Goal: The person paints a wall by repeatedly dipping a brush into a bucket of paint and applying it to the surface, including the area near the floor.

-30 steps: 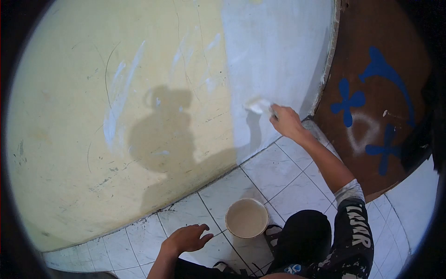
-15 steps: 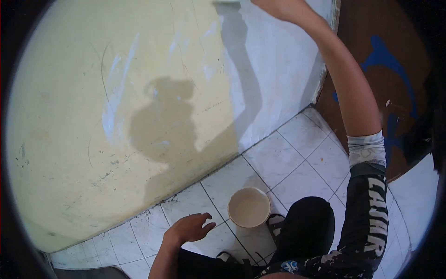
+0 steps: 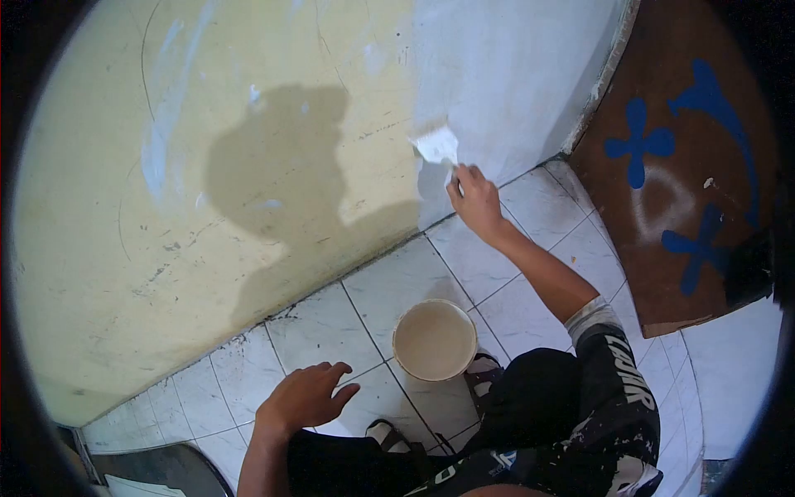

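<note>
My right hand [image 3: 475, 197] is closed round the handle of a wide paint brush [image 3: 436, 146]. The brush's bristles are against the wall [image 3: 290, 66], at the border between the yellow part and the white painted part [image 3: 505, 74]. Lower left, my left hand [image 3: 306, 396] hangs empty above the floor, with fingers and thumb apart. A round bucket [image 3: 435, 340] with pale liquid stands on the tiles between my left hand and my right knee.
White floor tiles [image 3: 389, 277] meet the wall along a dark, dirty seam. A brown panel [image 3: 662, 190] with blue shapes stands at the right. A dark-edged object [image 3: 178, 464] lies lower left. My sandalled feet are beside the bucket.
My right hand has come down from the top of the view to the lower wall, bringing the brush fully into sight. The view has shifted slightly; my left hand stays low and open.
</note>
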Motion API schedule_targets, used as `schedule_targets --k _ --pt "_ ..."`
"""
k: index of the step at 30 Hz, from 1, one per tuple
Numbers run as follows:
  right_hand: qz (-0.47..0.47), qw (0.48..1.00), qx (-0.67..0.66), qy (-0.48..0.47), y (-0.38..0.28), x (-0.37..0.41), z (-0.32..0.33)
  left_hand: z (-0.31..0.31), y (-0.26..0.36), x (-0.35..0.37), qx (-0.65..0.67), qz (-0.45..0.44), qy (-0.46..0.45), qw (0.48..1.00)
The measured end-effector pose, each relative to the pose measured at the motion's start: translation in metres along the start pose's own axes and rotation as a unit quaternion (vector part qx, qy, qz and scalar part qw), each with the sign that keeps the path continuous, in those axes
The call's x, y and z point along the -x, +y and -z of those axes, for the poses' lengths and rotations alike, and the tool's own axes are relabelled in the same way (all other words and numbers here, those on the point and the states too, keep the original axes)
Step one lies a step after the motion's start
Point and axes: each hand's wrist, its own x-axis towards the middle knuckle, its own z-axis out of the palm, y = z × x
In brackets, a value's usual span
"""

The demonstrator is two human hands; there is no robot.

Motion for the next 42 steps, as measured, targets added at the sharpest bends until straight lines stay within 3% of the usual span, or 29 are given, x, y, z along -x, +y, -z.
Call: schedule_targets --k 2,4,7,13,16,19,23,24,26,29,32,37,39,42 --pt "-0.043 0.998 0.010 -0.054 0.009 0.028 -0.001 0.001 0.003 -0.003 -0.006 0.019 -0.001 1.000" --pt "-0.138 0.982 -0.076 -0.104 0.015 0.046 0.005 0.003 0.008 -0.003 -0.010 0.018 -0.004 1.000" --pt "-0.170 0.981 -0.082 -0.049 0.020 0.019 0.049 0.001 0.009 -0.003 -0.004 0.002 0.003 1.000" --pt "-0.010 0.984 -0.058 0.168 -0.004 -0.136 0.122 -0.002 0.000 -0.015 -0.011 0.001 -0.002 1.000" --pt "0.034 0.986 -0.061 0.154 0.001 -0.147 0.089 0.005 0.007 -0.018 -0.014 0.014 -0.008 1.000" --pt "0.049 0.987 -0.021 0.149 0.020 -0.098 0.041 0.005 0.008 -0.014 -0.011 0.020 -0.020 1.000" --pt "0.003 0.999 0.001 -0.040 0.045 -0.010 0.023 0.001 0.006 -0.002 -0.014 -0.005 -0.026 1.000" --pt "0.006 0.999 0.004 -0.043 0.047 -0.003 0.033 0.001 0.006 0.003 -0.010 -0.009 -0.026 1.000" --pt "-0.148 0.951 0.026 -0.270 0.049 0.008 0.051 -0.003 0.004 0.010 -0.009 -0.021 -0.039 0.999" --pt "-0.180 0.907 0.000 -0.381 0.037 -0.008 0.083 -0.016 -0.009 0.010 0.000 -0.078 -0.037 0.996" --pt "-0.139 0.889 -0.057 -0.433 -0.006 -0.025 0.117 -0.016 -0.015 0.006 -0.010 -0.057 -0.053 0.997" --pt "-0.073 0.823 -0.117 -0.551 -0.083 -0.006 0.151 -0.013 -0.025 -0.006 0.004 -0.081 0.024 0.996" --pt "-0.025 0.677 -0.003 -0.735 -0.111 -0.001 0.143 -0.018 -0.028 -0.008 -0.004 -0.085 0.038 0.996" --pt "0.101 0.680 0.004 -0.726 -0.124 0.053 0.113 -0.017 -0.026 -0.001 -0.012 -0.075 0.003 0.997"
